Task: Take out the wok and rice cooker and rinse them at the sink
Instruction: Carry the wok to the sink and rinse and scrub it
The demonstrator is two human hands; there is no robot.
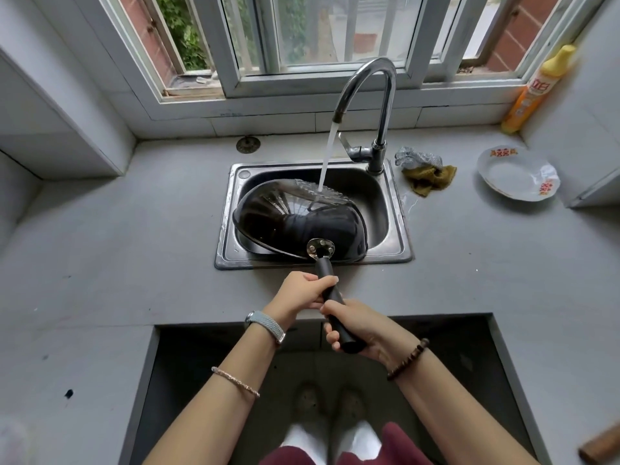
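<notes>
L hand (300, 292) + R hand (357, 325) wrapped round wok (292, 223) handle (324, 269) — wok tilted in sink (401, 226), tap (388, 95) water hitting it.

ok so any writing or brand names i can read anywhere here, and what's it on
"立白": red characters on the tall yellow and orange plastic bottle by the window sill, right.
"囍", probably: red emblems on the rim of the white ceramic bowl, blurred.
Bottle's smaller print: too small to read.
Nothing else legible.
</notes>
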